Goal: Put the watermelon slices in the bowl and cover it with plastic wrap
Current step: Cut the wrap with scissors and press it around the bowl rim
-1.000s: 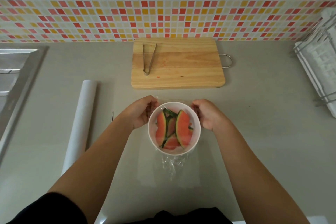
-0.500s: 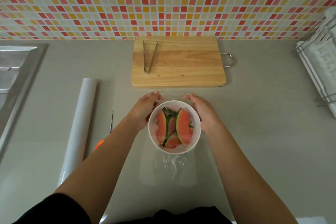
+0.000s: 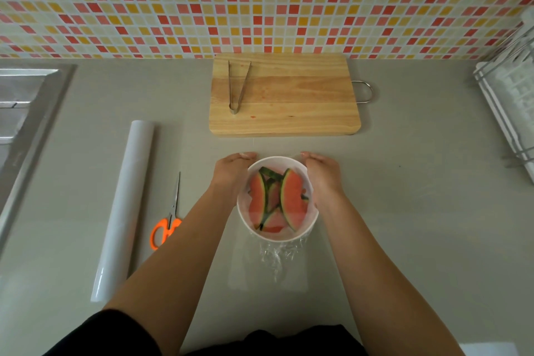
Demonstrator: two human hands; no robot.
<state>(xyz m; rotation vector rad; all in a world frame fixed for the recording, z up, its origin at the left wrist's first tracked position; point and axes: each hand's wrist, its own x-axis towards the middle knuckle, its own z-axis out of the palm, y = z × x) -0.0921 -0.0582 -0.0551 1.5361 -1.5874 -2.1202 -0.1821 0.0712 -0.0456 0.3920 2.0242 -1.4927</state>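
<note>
Head view, left to right: a sink (image 3: 26,113) is cut off at the left edge, then a white roll (image 3: 124,208) and orange scissors (image 3: 167,225) lie on the tabletop (image 3: 419,211). The left hand (image 3: 231,173) and right hand (image 3: 323,176) cup the bowl (image 3: 277,235), fingers curved round its far rim over the film. The watermelon slices (image 3: 291,202) lie inside. The plastic wrap (image 3: 271,263) trails crumpled on the near side.

The cover looks to be mid-sealing, and next that near flap likely needs tucking against the wall. Most fingertips are hidden and the film's edges are hard to trace. The rack (image 3: 508,113) at the right is cut off.
</note>
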